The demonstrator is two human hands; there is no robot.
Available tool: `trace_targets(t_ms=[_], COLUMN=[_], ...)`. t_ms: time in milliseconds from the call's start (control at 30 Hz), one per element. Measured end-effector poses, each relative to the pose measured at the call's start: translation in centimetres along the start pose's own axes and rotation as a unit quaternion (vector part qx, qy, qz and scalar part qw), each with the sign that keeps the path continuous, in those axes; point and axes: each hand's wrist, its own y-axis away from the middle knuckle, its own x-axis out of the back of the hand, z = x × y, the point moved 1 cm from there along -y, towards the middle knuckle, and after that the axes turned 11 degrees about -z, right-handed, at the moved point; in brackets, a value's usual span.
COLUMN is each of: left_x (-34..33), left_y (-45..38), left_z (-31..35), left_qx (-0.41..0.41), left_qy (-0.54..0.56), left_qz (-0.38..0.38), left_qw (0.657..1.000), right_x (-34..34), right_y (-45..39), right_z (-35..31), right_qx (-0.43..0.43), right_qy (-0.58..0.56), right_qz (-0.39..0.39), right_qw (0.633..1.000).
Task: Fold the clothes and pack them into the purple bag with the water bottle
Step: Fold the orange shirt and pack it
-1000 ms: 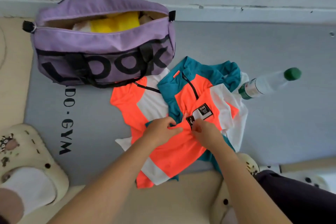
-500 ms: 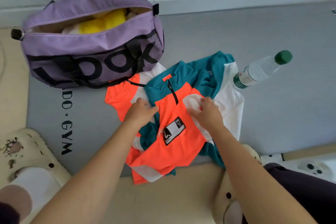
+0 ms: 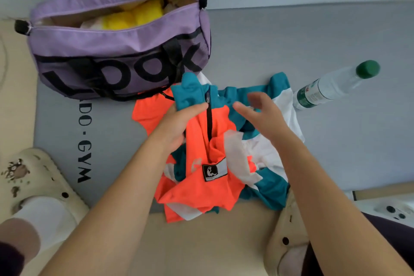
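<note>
Your left hand (image 3: pixel 177 125) grips the zip jersey (image 3: pixel 201 148) collar at frame centre to anchor the fold; right hand (image 3: pixel 259 114) hovers open, blurred

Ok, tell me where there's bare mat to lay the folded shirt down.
Bare grey mat lies between the bag and the bottle, up to the wall, and also beyond the bottle. It is crowded below the bag, where the shirt spreads under both hands.

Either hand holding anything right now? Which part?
Left hand grips the orange, teal and white zip-neck jersey at its teal collar, beside the zipper. Right hand is open, holding nothing.
</note>
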Motion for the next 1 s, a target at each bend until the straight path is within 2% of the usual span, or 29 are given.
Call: trace_targets(t_ms=[100, 233, 400, 533, 700, 900, 1000], left_x=[-1.9, -5.0, -9.2, -11.7, -14.4, -16.3, -16.1], left_y=[1.9, 5.3, 12.5, 19.2, 26.9, 32.7, 33.2], left_z=[4.4, 10.5, 17.1, 21.9, 25.4, 27.9, 28.6], left_qx=[-0.058, -0.125, -0.203, -0.276, -0.330, -0.366, -0.379], left_qy=[0.014, 0.005, -0.039, -0.101, -0.213, -0.330, -0.373], left_qz=[-0.039, -0.063, -0.084, -0.060, -0.042, 0.010, 0.062], left_qw=[0.997, 0.990, 0.975, 0.954, 0.919, 0.870, 0.845], right_x=[-0.4, -0.2, 1.7, 3.9, 5.6, 7.1, 7.6], right_y=[0.7, 3.8, 10.5, 16.9, 25.0, 31.6, 32.4], right_z=[-3.9, -9.3, -16.7, -23.0, -28.4, -31.2, -31.6], right_qx=[0.030, 0.071, 0.131, 0.239, 0.313, 0.325, 0.317], right_qy=[-0.107, -0.190, -0.280, -0.295, -0.232, -0.189, -0.171], right_qz=[-0.057, -0.141, -0.203, -0.188, -0.134, -0.074, -0.054], right_qw=[0.992, 0.969, 0.929, 0.906, 0.911, 0.923, 0.931])
